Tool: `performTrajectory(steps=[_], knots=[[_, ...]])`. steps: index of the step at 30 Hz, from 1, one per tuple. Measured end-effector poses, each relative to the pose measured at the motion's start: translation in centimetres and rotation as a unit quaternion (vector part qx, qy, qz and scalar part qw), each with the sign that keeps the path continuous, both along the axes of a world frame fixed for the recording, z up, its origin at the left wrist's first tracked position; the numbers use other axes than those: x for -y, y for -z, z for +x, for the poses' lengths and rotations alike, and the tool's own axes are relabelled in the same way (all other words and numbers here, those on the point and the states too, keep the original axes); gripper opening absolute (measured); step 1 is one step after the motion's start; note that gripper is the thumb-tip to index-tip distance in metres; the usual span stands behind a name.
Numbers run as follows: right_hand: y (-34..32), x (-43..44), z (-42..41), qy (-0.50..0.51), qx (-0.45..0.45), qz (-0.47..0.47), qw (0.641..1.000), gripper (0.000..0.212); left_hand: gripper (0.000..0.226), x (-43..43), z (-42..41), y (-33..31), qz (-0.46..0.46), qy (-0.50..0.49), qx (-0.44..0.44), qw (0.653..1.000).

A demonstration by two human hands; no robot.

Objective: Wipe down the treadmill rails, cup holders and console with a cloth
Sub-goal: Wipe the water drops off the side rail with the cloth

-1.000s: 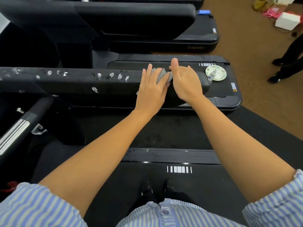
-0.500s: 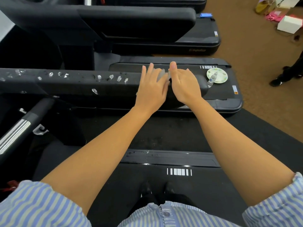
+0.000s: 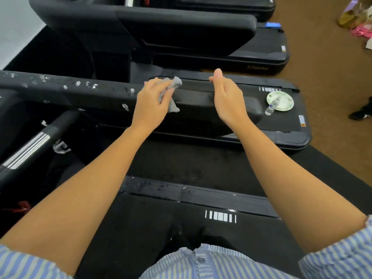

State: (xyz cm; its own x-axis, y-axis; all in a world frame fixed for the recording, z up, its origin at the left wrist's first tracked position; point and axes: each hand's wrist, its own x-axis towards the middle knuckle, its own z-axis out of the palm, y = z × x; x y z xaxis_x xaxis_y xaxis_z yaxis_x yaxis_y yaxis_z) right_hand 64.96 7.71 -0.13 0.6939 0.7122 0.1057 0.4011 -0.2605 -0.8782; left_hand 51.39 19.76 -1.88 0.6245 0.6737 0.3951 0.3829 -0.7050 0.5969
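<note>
A black treadmill rail (image 3: 201, 99) runs across the view in front of me. White spots and smears cover its left part (image 3: 66, 85). My left hand (image 3: 153, 101) grips a small grey cloth (image 3: 172, 91) bunched on top of the rail. My right hand (image 3: 227, 97) hovers above the rail to the right of the cloth, fingers straight, thumb up, holding nothing.
On the neighbouring treadmill's belt lie a pale plate (image 3: 280, 101) and a small plastic bottle (image 3: 271, 106). Another treadmill's rail (image 3: 181, 27) stands beyond. A silver-banded handle (image 3: 30, 148) angles at lower left. Someone's dark shoe (image 3: 360, 113) is on the brown carpet at right.
My two hands were together on the cloth; now the right hand has let go and moved right, while the left hand keeps the cloth and has shifted left along the rail.
</note>
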Motion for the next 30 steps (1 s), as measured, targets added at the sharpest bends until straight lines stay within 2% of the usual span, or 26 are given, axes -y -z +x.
performTrajectory(steps=[3, 4, 7, 10, 11, 12, 14, 16, 17, 19, 21, 23, 27, 30], knots=[[-0.3, -1.4, -1.5, -0.060, -0.049, 0.020, 0.997, 0.037, 0.030, 1.2, 0.1, -1.4, -0.131, -0.044, 0.098, 0.986], [-0.5, -1.8, -2.1, -0.088, -0.085, 0.028, 0.992, 0.037, 0.030, 1.8, 0.2, -1.8, -0.178, -0.043, 0.133, 0.974], [-0.3, -2.6, -4.0, -0.171, -0.184, 0.063, 0.966, 0.040, 0.026, 4.1, 0.3, -3.0, -0.305, -0.042, 0.209, 0.928], [0.2, -2.9, -5.4, -0.222, -0.230, 0.070, 0.945, 0.049, 0.026, 6.5, 0.3, -3.2, -0.464, 0.004, 0.262, 0.846], [0.4, -2.9, -5.6, -0.231, -0.247, 0.069, 0.939, 0.054, 0.029, 6.9, 0.2, -2.9, -0.484, 0.010, 0.264, 0.834], [0.8, -3.0, -5.7, -0.235, -0.259, 0.066, 0.935, 0.057, 0.031, 7.0, 0.0, -2.6, -0.486, 0.011, 0.254, 0.836], [1.3, -3.1, -5.6, -0.240, -0.249, 0.055, 0.937, 0.056, 0.032, 6.5, -0.7, -1.9, -0.472, 0.010, 0.227, 0.852], [1.7, -3.4, -5.6, -0.229, -0.202, 0.024, 0.952, 0.053, 0.034, 5.7, -1.6, -1.4, -0.459, -0.005, 0.192, 0.867], [1.7, -3.6, -5.7, -0.218, -0.174, 0.007, 0.960, 0.052, 0.036, 5.0, -2.1, -1.0, -0.429, -0.025, 0.170, 0.887], [1.5, -3.9, -5.8, -0.189, -0.115, -0.002, 0.975, 0.049, 0.034, 3.9, -3.4, -0.1, -0.300, -0.040, 0.104, 0.948], [1.1, -4.3, -5.7, -0.148, -0.062, 0.025, 0.987, 0.044, 0.031, 2.5, -5.0, 1.1, -0.120, -0.016, 0.033, 0.992], [0.6, -4.9, -5.5, -0.105, -0.014, 0.055, 0.993, 0.038, 0.035, 1.1, -6.7, 2.2, 0.008, -0.001, -0.032, 0.999], [0.6, -5.8, -5.0, -0.026, 0.099, 0.061, 0.993, 0.036, 0.040, -2.0, -8.9, 2.8, 0.116, -0.035, -0.093, 0.988], [1.8, -6.7, -5.0, -0.009, 0.198, -0.037, 0.980, 0.037, 0.047, -5.1, -9.8, 2.2, 0.154, -0.043, -0.122, 0.979]])
